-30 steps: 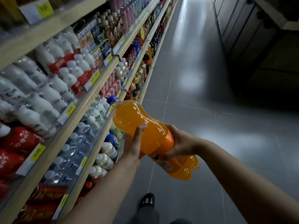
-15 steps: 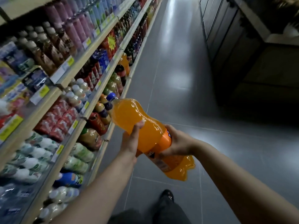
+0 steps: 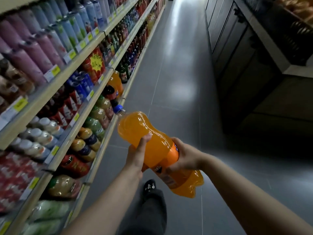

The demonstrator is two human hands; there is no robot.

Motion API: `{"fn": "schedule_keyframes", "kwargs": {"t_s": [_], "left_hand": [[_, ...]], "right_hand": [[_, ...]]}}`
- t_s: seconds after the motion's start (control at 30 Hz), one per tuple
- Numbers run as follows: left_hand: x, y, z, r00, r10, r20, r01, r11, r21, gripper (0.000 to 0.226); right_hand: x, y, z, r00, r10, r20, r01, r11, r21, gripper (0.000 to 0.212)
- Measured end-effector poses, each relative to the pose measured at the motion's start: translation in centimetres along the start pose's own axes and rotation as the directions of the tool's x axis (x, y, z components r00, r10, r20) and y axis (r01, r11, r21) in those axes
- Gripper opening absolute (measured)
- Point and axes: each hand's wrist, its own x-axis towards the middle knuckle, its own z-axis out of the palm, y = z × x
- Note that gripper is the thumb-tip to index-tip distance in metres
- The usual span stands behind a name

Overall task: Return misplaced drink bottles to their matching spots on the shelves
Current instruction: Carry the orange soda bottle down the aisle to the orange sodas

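Orange soda bottle (image 3: 157, 150) is carried in both hands at mid-frame, over the grey tiled floor (image 3: 177, 82) of a shop aisle, as I watch through the head camera. My operator's left hand (image 3: 135, 158) grips the bottle's waist from the shelf side. The thumb is laid up across the front of the plastic and the fingers are wrapped behind, out of sight. The right hand (image 3: 186, 156) clasps the labelled lower part from the other side, with the palm against the orange label (image 3: 171, 156) and the fingers curled under.

The bottle lies between the two hands, tilted on a diagonal. Its long axis runs from the lower right to the upper left. The blue cap (image 3: 118, 108) points up and away, toward the shelves (image 3: 40, 89). The lobed base (image 3: 191, 187) hangs lowest, below the right wrist and nearest the camera.

The cap end sits just beside the edge of the lower shelf, apart from the stock. Farther along that lower shelf stands another orange bottle (image 3: 116, 82), next to dark cola bottles. Rows of pink, pale blue and red drinks fill the tiers above, with yellow price tags (image 3: 55, 71) on the rails. A dark shoe (image 3: 149, 186) shows on the floor below the forearms, and dark cabinets (image 3: 237, 56) line the right of the aisle.
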Motion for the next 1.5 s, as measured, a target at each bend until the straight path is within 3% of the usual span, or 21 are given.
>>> {"fn": "schedule_keyframes", "kwargs": {"t_s": [0.4, 0.63, 0.87, 1.3, 1.5], "left_hand": [[20.7, 11.7, 8.0, 0.998, -0.048, 0.044, 0.045, 0.997, 0.067, 0.090], [33.0, 16.0, 14.3, 0.995, -0.091, -0.042, 0.091, 0.996, 0.005, 0.097], [44.1, 22.5, 19.7, 0.980, -0.113, -0.164, 0.097, 0.990, -0.105, 0.088], [66.9, 30.4, 19.1, 0.913, -0.290, -0.288, 0.183, 0.920, -0.346, 0.083], [79.2, 32.6, 16.2, 0.862, -0.365, -0.351, 0.221, 0.895, -0.387, 0.097]], "right_hand": [[15.4, 0.4, -17.5, 0.999, 0.042, -0.012, -0.041, 0.994, 0.100, 0.105], [25.9, 2.8, -29.2, 0.997, 0.035, 0.067, -0.041, 0.996, 0.082, 0.108], [36.3, 2.5, -41.2, 0.987, -0.029, 0.156, 0.020, 0.998, 0.056, 0.103], [61.2, -1.4, -54.1, 0.921, 0.036, 0.387, -0.002, 0.996, -0.088, 0.107], [74.8, -2.1, -56.8, 0.881, 0.066, 0.468, -0.020, 0.994, -0.104, 0.106]]}}
